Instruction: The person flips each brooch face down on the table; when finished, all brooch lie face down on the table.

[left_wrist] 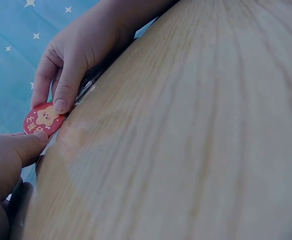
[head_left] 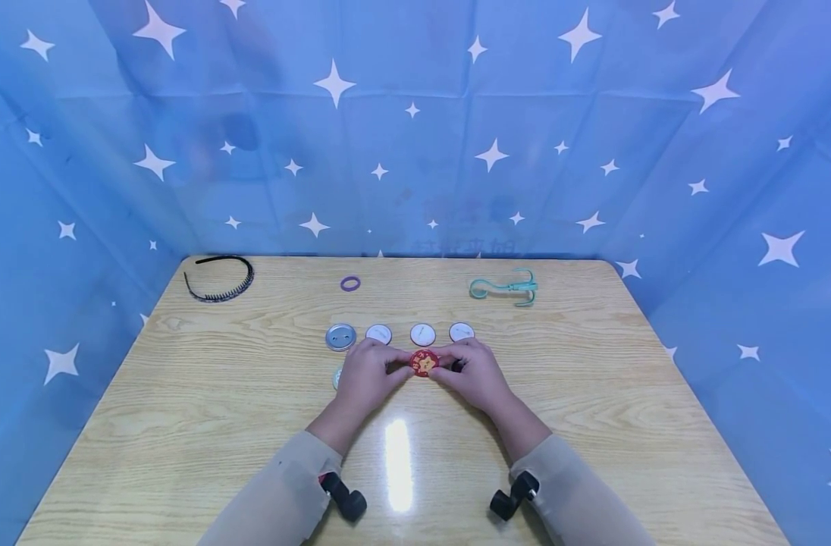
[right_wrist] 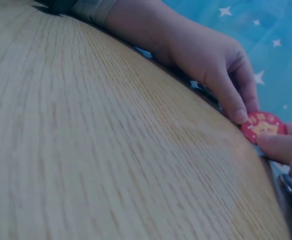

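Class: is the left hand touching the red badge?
Touching. The right wrist view shows the left hand with its thumb tip pressed on the red badge.

The wooden table [head_left: 217, 402] bears a headband [head_left: 219, 279], purple ring [head_left: 350, 283], teal clip [head_left: 506, 287] and discs (four in a row) [head_left: 422, 334].

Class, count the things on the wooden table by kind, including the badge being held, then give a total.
Red badge, held by both hands: 1
White discs: 3
Silver disc: 1
Black headband: 1
Purple ring: 1
Teal hook clip: 1
Total: 8, leaving out one part-hidden piece.
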`<state>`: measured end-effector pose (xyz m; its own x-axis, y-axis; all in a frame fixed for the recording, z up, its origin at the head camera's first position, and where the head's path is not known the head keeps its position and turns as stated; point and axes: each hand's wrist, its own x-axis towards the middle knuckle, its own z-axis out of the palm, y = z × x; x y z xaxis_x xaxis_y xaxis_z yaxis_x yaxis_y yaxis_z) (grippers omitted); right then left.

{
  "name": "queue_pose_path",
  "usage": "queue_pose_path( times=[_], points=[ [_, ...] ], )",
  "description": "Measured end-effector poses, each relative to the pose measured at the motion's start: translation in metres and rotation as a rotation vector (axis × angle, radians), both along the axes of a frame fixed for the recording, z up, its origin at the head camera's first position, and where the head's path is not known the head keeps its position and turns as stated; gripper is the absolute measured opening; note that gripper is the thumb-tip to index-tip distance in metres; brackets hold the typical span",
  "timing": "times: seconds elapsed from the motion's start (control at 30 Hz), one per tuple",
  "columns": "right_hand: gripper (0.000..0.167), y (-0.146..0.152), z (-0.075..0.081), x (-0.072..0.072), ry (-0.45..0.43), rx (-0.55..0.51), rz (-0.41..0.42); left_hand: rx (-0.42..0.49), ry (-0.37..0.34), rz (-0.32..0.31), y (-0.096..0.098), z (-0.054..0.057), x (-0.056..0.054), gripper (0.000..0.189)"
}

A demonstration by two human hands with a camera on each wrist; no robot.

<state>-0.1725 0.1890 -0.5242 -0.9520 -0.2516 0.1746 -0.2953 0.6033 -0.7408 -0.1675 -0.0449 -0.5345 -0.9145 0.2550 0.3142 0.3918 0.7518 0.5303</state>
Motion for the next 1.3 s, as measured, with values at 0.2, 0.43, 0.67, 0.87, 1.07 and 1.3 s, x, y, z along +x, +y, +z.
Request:
queue_pose_path(
  times=[0.2, 0.43, 0.67, 0.87, 1.07, 1.3],
  points=[
    [0.031, 0.0001, -0.0005, 0.0011, 0.026, 0.004, 0.001, 0.007, 0.01, 0.004, 0.0002, -0.0023, -0.0006, 0.023],
    [0.027, 0.0, -0.0017, 0.0003, 0.055, 0.003, 0.005, 0.005, 0.018, 0.009, 0.0009, -0.0018, -0.0004, 0.02],
    [0.025, 0.0006, -0.0021, -0.0001, 0.045, -0.015, 0.001, 0.01, 0.014, 0.013, 0.001, -0.0011, -0.0001, 0.018],
    [0.022, 0.0011, -0.003, 0.0004, 0.042, -0.017, -0.007, 0.013, 0.007, 0.012, 0.001, -0.001, -0.0002, 0.017],
    [0.017, 0.0016, -0.0037, 0.0001, 0.065, -0.029, -0.002, 0.021, 0.008, 0.014, 0.0015, 0.0013, 0.0009, 0.015],
    [0.011, 0.0013, -0.0027, -0.0002, 0.068, -0.048, 0.025, 0.02, 0.03, 0.011, 0.0013, 0.0024, 0.0017, 0.008]
  ],
)
